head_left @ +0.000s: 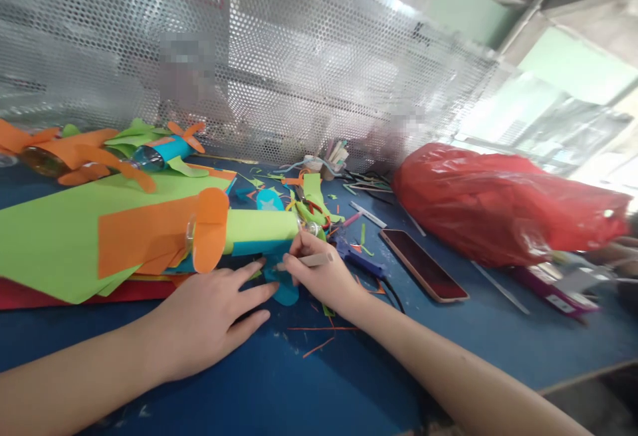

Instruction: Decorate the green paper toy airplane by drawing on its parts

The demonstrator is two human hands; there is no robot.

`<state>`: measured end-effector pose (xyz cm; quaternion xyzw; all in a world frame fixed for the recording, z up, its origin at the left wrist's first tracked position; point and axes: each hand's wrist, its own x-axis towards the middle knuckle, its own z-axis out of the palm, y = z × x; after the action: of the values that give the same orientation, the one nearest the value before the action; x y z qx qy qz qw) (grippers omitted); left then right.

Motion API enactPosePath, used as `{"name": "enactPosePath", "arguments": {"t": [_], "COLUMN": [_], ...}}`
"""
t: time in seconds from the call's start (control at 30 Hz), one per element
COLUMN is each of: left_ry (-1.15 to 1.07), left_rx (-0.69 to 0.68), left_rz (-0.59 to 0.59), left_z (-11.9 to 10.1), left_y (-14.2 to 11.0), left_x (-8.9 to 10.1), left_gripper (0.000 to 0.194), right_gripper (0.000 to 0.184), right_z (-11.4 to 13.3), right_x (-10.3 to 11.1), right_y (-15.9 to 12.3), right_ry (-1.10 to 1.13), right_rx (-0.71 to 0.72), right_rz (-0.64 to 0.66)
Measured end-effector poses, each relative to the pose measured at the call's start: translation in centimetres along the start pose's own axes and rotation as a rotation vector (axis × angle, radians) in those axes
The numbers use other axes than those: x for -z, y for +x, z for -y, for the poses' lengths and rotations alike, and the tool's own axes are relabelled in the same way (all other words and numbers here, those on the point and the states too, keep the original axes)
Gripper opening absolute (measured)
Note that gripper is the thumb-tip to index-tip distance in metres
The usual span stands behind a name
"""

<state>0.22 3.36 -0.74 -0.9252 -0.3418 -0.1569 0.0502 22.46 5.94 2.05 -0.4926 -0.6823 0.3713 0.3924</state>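
My left hand (209, 320) lies flat on the blue table (349, 383), fingers spread, fingertips touching a teal paper piece (285, 290). My right hand (321, 270) is closed around a pale pencil-like stick (312, 260), its tip at the teal paper. Just behind both hands lies a bottle craft wrapped in green and teal paper (259, 230) with an orange paper disc and fin (164, 236) at its left end.
Green paper sheets (54, 223) lie at the left, with more orange and green paper crafts (100, 153) behind them. A phone (423, 264), a blue glue gun (359, 258), scissors, paper scraps and a red plastic bag (503, 203) sit to the right. A perforated metal screen (299, 70) backs the table.
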Motion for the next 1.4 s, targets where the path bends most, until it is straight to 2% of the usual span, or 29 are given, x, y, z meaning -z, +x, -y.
{"name": "enactPosePath", "arguments": {"t": [0.1,0.23,0.4,0.5,0.67,0.77,0.87,0.97,1.1,1.2,1.4], "left_ry": [-0.008,-0.029,-0.04,-0.033,-0.024,-0.024,-0.02,-0.028,-0.016,-0.013,-0.011], "left_rx": [-0.011,-0.003,0.012,0.019,0.029,0.034,0.041,0.032,0.033,0.028,0.03], "left_rz": [-0.043,-0.052,-0.036,-0.028,0.011,0.038,0.009,0.0,-0.012,-0.01,0.007], "left_z": [0.4,0.7,0.5,0.4,0.1,0.1,0.1,0.2,0.2,0.1,0.0], "left_y": [-0.3,-0.4,-0.3,-0.2,0.0,0.0,0.0,0.0,-0.1,-0.2,-0.2], "left_x": [-0.9,-1.5,-1.3,-1.1,-0.6,-0.3,-0.4,-0.6,-0.7,-0.6,-0.5], "left_gripper": [0.051,0.05,0.047,0.047,0.046,0.045,0.044,0.043,0.043,0.044,0.048], "right_gripper": [0.02,0.027,0.025,0.023,0.026,0.024,0.026,0.022,0.018,0.02,0.02], "right_z": [0.5,1.5,1.8,1.1,0.4,0.9,1.5,1.2,-0.1,-0.9,-1.2], "right_x": [0.5,1.9,4.0,5.2,6.6,6.2,4.9,3.2,1.8,1.2,0.8], "right_y": [-0.2,-1.3,-3.7,-5.0,-6.0,-5.7,-4.6,-2.7,-0.4,0.3,0.1], "right_ry": [0.071,0.133,-0.039,-0.168,-0.177,-0.112,-0.018,0.079,0.135,0.176,0.183], "right_rx": [0.011,0.096,0.121,0.114,0.034,-0.009,-0.053,-0.082,-0.007,0.005,-0.005], "right_rz": [-0.015,-0.019,0.043,0.015,-0.001,0.086,0.179,0.13,0.008,-0.086,-0.071]}}
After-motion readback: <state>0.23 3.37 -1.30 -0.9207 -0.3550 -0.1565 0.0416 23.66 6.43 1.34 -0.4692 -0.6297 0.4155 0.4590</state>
